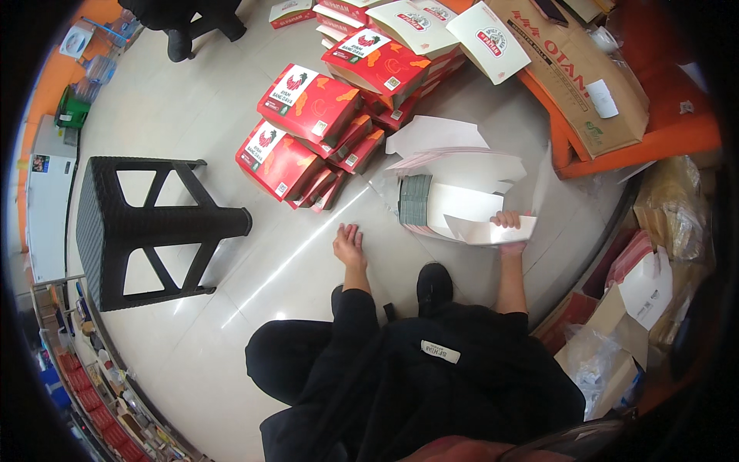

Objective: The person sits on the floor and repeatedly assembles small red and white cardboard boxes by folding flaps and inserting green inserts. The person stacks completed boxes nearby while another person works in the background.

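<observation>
A stack of flat, unfolded cardboard box blanks (466,199) lies on the floor in front of me, white inner sides up. Wrapped over the near right edge of the top blank (493,232) are the fingers of my right hand (508,222); the thumb side is partly hidden beneath it. Left of the stack, above the floor, my left hand (349,245) hangs with loosely curled fingers, apart from everything and holding nothing. Beyond it, folded red-and-white food boxes (286,162) are piled up, several deep.
White printed boxes (489,42) stand behind the red ones. A large brown carton (585,85) rests on an orange surface (677,138) at far right. A black plastic stool (142,223) lies on its side at left. Plastic-wrapped packs (673,208) line the right side.
</observation>
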Tool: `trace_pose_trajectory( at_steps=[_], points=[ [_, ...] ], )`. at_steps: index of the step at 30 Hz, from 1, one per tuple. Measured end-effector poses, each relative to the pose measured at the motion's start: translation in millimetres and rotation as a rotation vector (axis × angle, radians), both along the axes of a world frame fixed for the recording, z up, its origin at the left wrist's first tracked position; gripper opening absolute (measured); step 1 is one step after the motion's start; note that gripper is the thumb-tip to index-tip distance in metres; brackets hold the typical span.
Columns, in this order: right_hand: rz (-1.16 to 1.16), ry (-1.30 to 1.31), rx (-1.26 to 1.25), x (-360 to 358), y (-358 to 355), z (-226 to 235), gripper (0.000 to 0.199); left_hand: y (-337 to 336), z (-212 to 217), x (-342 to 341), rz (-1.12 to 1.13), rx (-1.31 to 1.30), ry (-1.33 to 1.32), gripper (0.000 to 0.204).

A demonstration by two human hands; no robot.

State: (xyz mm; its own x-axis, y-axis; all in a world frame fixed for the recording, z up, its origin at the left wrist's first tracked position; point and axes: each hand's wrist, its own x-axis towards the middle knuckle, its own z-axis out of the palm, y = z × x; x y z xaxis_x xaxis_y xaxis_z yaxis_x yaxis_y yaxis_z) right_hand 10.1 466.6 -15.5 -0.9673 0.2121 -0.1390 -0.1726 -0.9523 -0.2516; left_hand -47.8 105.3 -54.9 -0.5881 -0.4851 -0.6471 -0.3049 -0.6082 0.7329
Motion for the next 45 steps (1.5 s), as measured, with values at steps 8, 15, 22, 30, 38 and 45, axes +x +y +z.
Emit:
trace_pose_trajectory(
  at_steps=[8,15,22,30,38,45],
  points=[
    [-0.132,-0.164,0.098,9,6,-25,0.040,40,27,-18,-0.707,-0.452,0.060,0.018],
    [0.053,-0.053,0.080,11,6,-37,0.037,59,38,-38,-0.766,-0.491,0.074,0.017],
    [-0.057,-0.314,0.028,-2,2,-27,0.043,66,14,-31,-0.663,-0.899,0.159,0.015],
    [-0.003,0.059,0.133,17,13,-46,0.043,66,-2,-35,-0.663,-0.710,0.084,0.019],
    [-0.092,-0.077,0.267,22,21,-67,0.037,66,3,-39,-0.598,-0.435,-0.110,0.021],
    [-0.117,-0.295,0.215,25,23,-65,0.035,67,8,-41,-0.552,-0.394,-0.204,0.020]
  ],
)
